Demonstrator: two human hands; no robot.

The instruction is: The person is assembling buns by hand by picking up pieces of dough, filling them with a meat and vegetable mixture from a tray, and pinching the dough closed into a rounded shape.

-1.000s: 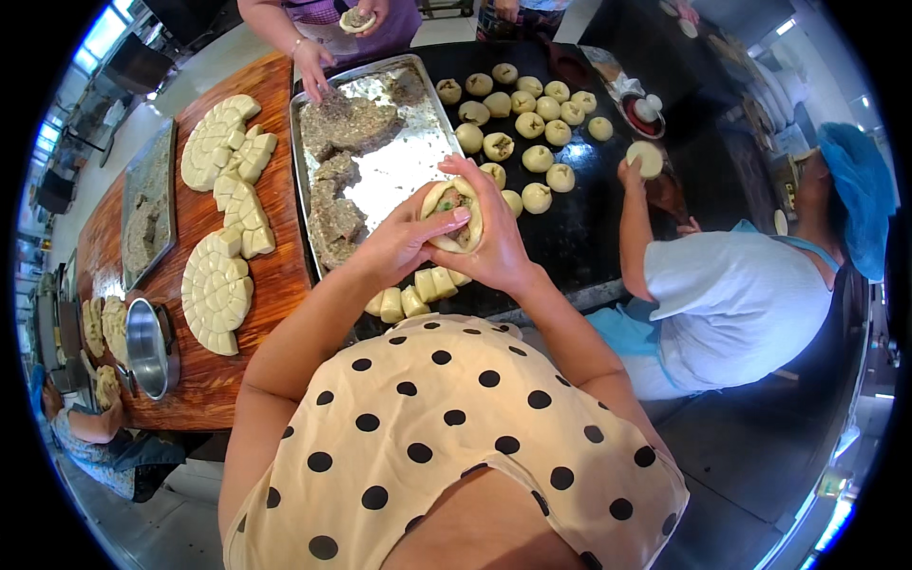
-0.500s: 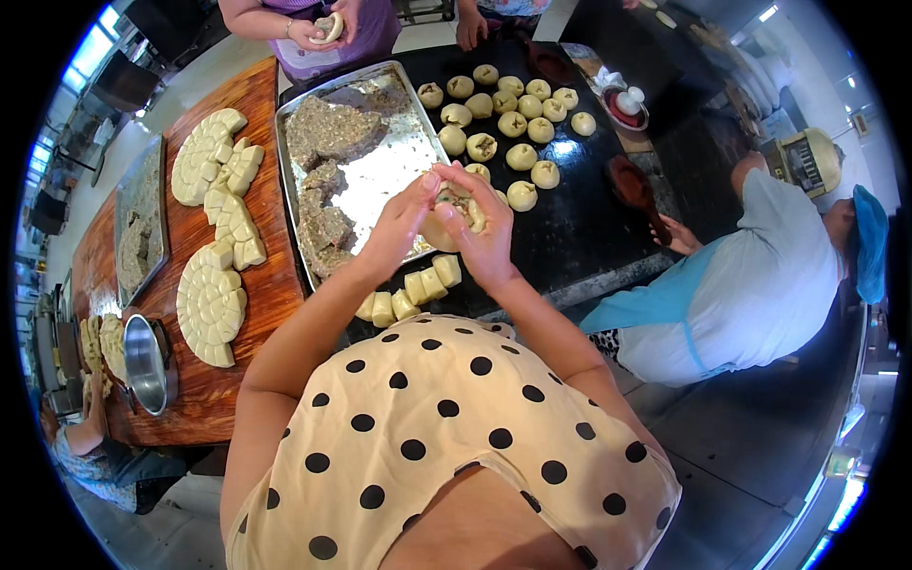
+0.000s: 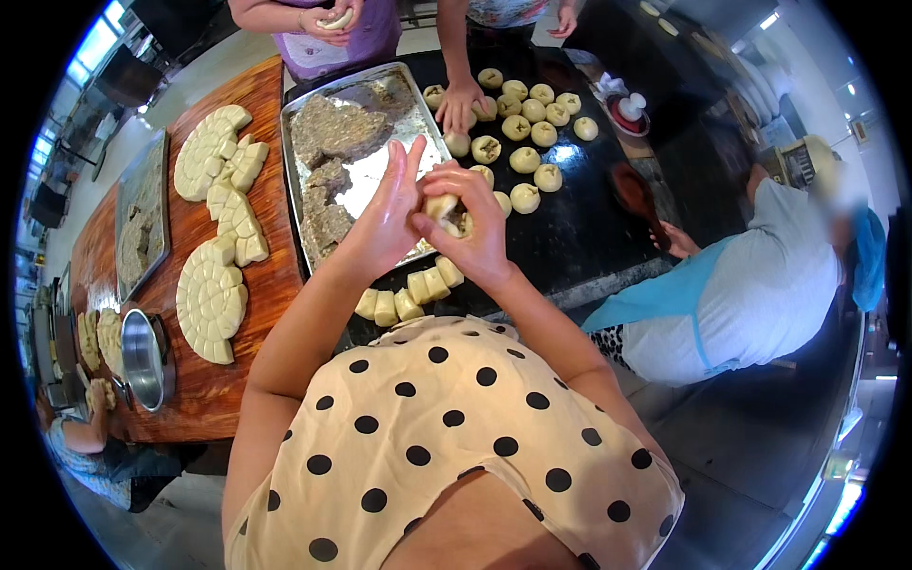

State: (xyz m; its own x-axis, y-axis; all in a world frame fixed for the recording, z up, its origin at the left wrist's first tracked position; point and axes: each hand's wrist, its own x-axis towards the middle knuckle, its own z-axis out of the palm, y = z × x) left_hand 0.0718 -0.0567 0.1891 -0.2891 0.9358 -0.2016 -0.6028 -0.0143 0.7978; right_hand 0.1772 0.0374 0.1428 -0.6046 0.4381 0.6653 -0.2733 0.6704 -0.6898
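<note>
My right hand (image 3: 484, 237) curls round a filled dough bun (image 3: 450, 215), whose top is partly open with brown filling showing. My left hand (image 3: 385, 214) is beside it, fingers stretched out and palm turned toward the bun; it grips nothing. Both hands are over the near right side of a metal tray (image 3: 369, 182) that bears a mound of ground filling (image 3: 337, 128). Below them a short row of cut dough pieces (image 3: 408, 302) lies close to my body.
Several filled buns (image 3: 524, 198) sit on a black surface (image 3: 579, 214), where a co-worker's hand (image 3: 460, 103) touches some. Cut dough slabs (image 3: 211, 299) and a steel bowl (image 3: 147, 361) stand on the wooden table (image 3: 271, 285). At right another person (image 3: 750, 275) holds a dark wooden handle.
My left hand has come off the bun and its fingers have straightened, while the right keeps the bun. A co-worker's arm across the table has reached in among the buns.
</note>
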